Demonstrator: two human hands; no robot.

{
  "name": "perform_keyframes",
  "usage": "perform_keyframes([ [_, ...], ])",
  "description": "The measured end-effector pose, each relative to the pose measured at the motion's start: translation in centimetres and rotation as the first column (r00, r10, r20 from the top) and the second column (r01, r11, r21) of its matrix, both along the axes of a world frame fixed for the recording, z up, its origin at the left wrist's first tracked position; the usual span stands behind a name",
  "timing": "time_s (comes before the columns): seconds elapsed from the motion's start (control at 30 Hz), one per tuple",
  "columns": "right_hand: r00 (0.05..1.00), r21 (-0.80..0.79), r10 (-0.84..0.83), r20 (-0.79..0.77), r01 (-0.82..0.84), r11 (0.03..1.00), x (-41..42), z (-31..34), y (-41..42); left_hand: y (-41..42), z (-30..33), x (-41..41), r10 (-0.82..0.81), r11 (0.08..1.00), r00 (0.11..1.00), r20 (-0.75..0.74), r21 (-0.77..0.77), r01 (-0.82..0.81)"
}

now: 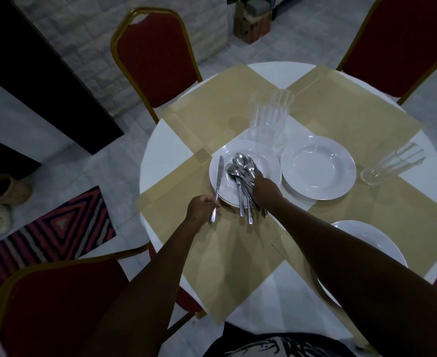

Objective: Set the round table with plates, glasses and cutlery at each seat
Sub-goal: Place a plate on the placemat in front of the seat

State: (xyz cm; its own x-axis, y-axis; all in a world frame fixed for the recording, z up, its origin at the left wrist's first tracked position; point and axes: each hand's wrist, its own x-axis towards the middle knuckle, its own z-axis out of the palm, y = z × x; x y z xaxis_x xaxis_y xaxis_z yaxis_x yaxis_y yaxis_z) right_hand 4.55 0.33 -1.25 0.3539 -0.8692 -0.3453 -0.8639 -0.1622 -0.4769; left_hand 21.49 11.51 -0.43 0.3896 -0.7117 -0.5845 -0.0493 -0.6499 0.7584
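Note:
A round white table [165,140] carries several gold placemats [212,109]. Near its middle a stack of white plates [266,155] holds a pile of spoons and forks [241,171]. My left hand [202,208] grips a table knife [218,181] by its handle, blade lying over the stack's left rim. My right hand [265,190] rests on the cutlery pile, fingers among the handles. A single white plate [318,168] sits right of the stack, another plate [377,243] under my right forearm. Clear glasses [270,117] stand behind the stack; one glass [392,163] stands at the right.
Red chairs with gold frames stand around the table: one at the back left [153,55], one at the back right [403,42], one at the near left [47,305]. A striped rug [57,228] and shoes [3,202] lie on the tiled floor at the left.

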Motion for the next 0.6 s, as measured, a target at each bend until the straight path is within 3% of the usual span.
perform_keyframes([
  [0.47,0.997,-0.009,-0.038,-0.063,0.038,0.999,-0.3,0.1,0.0,1.2,-0.1,1.3,0.015,1.0,0.991,-0.133,-0.009,-0.016],
  [0.6,0.996,-0.028,-0.053,-0.068,0.052,0.998,-1.2,-0.1,0.3,0.8,-0.4,1.5,-0.026,1.0,0.998,-0.057,-0.003,0.026],
])
